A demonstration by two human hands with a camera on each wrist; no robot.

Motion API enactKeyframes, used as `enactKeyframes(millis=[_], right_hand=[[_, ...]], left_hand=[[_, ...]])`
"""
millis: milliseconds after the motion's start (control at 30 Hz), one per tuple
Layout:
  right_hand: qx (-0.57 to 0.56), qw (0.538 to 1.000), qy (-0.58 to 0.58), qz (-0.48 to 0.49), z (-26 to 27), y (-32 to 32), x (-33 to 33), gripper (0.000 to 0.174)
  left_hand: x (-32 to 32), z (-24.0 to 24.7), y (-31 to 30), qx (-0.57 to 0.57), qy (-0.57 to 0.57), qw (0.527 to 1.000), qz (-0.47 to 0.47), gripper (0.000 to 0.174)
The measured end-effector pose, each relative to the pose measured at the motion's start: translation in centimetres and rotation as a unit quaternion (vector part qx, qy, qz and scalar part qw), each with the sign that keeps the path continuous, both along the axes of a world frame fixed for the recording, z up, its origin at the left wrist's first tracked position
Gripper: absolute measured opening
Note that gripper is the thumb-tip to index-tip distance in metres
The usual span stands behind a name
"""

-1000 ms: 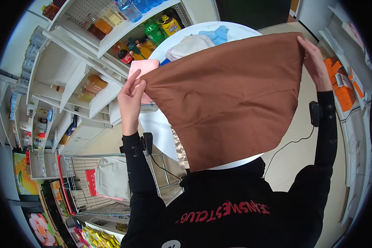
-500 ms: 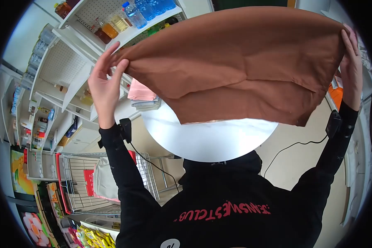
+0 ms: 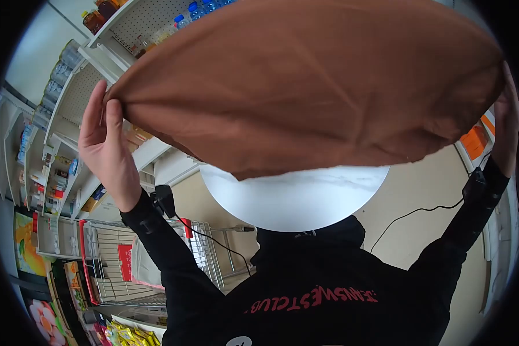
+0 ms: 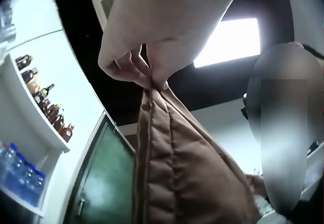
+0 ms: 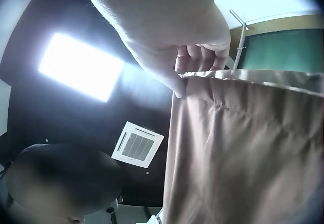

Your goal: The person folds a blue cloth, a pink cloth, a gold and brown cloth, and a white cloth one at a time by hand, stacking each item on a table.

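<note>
A large brown cloth (image 3: 317,86) is stretched wide between both raised hands. My left hand (image 3: 112,153) pinches its left corner between thumb and fingers. At the opposite corner, my right hand (image 3: 506,130) grips the edge, partly lost in the dark rim of the head view. In the left wrist view, the brown cloth (image 4: 177,168) hangs in folds from the pinch, with a stitched seam along it. The right wrist view has the shiny underside of the cloth (image 5: 243,138) hanging below a hemmed edge, thumb in front and fingers behind.
Beneath the cloth stands a round white table (image 3: 294,202), its far part hidden. A shopping cart (image 3: 106,277) with a pale bag (image 3: 144,262) is at the left. Shelves with bottles (image 3: 181,22) line the back left; orange boxes (image 3: 474,141) stand at the right.
Both hands have risen and spread apart, carrying the brown cloth up and away from the body. It billows wider and now covers the pink and grey folded stack that showed earlier.
</note>
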State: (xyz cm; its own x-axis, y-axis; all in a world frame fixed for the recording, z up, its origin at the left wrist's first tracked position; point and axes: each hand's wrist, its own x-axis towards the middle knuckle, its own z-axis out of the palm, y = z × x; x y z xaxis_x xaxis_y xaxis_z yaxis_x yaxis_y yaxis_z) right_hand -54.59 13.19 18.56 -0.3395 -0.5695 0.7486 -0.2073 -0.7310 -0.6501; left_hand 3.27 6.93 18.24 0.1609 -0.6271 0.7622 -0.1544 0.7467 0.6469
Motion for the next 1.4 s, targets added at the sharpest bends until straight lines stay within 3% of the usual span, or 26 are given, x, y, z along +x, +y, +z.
enactKeyframes(millis=[33, 67, 167, 200, 300, 367, 400, 500, 533, 667, 733, 800, 867, 933, 1033, 1100, 1267, 1400], right_hand=[[0.002, 1.000, 0.000, 0.000, 0.1, 0.1, 0.9, 0.021], [0.020, 1.000, 0.000, -0.013, 0.2, 0.1, 1.8, 0.020], [0.059, 0.998, 0.001, -0.037, -0.3, -1.1, 1.3, 0.019], [0.090, 0.991, 0.041, -0.092, -1.5, -3.0, -1.5, 0.029], [0.149, 0.960, 0.116, -0.205, -3.1, -8.6, -5.8, 0.050], [0.165, 0.966, 0.163, -0.111, -1.9, -11.0, -4.2, 0.052], [0.171, 0.966, 0.178, -0.078, -1.3, -11.9, -3.2, 0.053], [-0.008, 0.994, 0.106, -0.017, 1.0, -12.8, 0.5, 0.025], [-0.043, 0.993, 0.107, -0.020, 1.4, -12.7, 0.7, 0.023], [-0.028, 0.982, 0.179, -0.045, -1.1, -8.0, -2.1, 0.018], [0.004, 0.975, 0.219, -0.036, -4.6, -5.3, -4.3, 0.017], [0.049, 0.968, 0.245, -0.003, -9.7, -2.5, -6.4, 0.017], [0.116, 0.964, 0.234, 0.051, -15.3, -0.1, -6.8, 0.019], [0.201, 0.954, 0.191, 0.116, -19.9, 1.6, -5.5, 0.017], [0.305, 0.933, 0.150, 0.118, -25.7, 3.6, -3.3, 0.015], [0.450, 0.879, 0.083, 0.134, -27.4, 4.9, -2.4, 0.014], [0.442, 0.881, 0.090, 0.139, -27.5, 7.6, -2.9, 0.015], [0.384, 0.896, 0.133, 0.176, -26.8, 7.7, -2.5, 0.015]], left_hand=[[-0.2, -0.1, -0.1, -0.031, -0.075, 0.991, 0.104, 0.031], [0.0, -0.3, -0.7, -0.029, -0.075, 0.991, 0.105, 0.031], [1.3, -1.4, -3.5, -0.088, -0.305, 0.929, 0.189, 0.025], [1.2, -1.8, -4.6, -0.088, -0.304, 0.929, 0.190, 0.025], [0.9, -2.5, -9.0, -0.057, -0.282, 0.944, 0.163, 0.025], [1.6, -2.2, -12.4, 0.021, -0.232, 0.970, 0.071, 0.024], [1.3, -1.6, -13.5, 0.023, -0.232, 0.970, 0.070, 0.024], [0.5, 1.7, -13.9, -0.015, -0.169, 0.983, 0.074, 0.026], [0.3, 2.8, -13.0, -0.063, -0.122, 0.988, 0.065, 0.027], [1.9, 2.8, -7.3, -0.138, -0.029, 0.990, 0.029, 0.026], [6.8, -0.9, -3.9, -0.091, -0.131, 0.985, 0.066, 0.023], [6.6, -3.9, -1.2, -0.111, -0.253, 0.953, -0.127, 0.012], [6.9, -6.5, 1.9, 0.048, -0.326, 0.933, -0.144, 0.008], [5.9, -9.6, 3.3, 0.194, -0.394, 0.882, -0.171, 0.009], [4.6, -16.0, 4.3, 0.301, -0.407, 0.838, -0.204, 0.019], [4.4, -18.6, 5.2, 0.374, -0.388, 0.804, -0.250, 0.019], [5.3, -19.0, 6.8, 0.477, -0.372, 0.729, -0.320, 0.017], [5.8, -19.2, 7.4, 0.522, -0.362, 0.697, -0.333, 0.017]])
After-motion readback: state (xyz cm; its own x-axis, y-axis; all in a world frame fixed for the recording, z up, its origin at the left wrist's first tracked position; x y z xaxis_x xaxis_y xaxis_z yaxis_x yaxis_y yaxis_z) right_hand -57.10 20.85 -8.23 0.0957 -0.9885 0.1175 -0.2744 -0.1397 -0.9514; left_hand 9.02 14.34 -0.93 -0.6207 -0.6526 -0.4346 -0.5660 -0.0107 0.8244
